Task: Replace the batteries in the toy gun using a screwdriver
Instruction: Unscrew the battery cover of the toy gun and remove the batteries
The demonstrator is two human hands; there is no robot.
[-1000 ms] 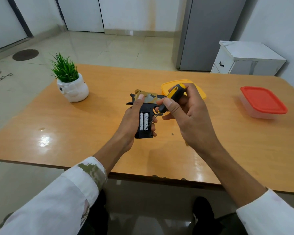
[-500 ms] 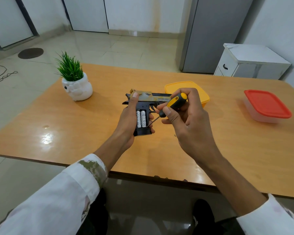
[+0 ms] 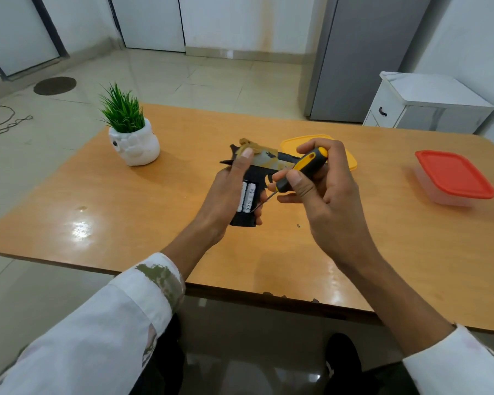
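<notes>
Glossy wooden table [image 3: 126, 223], tiled floor [image 3: 211, 81]; left hand [image 3: 226, 201] grips toy gun [image 3: 265, 162]; right hand [image 3: 331, 201] pinches screwdriver [image 3: 305, 166].

1. The left hand [image 3: 226, 195], its forearm reaching out of a white sleeve [image 3: 111, 323], grips the black-and-tan plastic toy gun [image 3: 268, 162], thumb lying up along its side.
2. The right hand [image 3: 330, 192] pinches the yellow-and-black-handled screwdriver [image 3: 304, 168], fingers [image 3: 311, 145] curled.
</notes>
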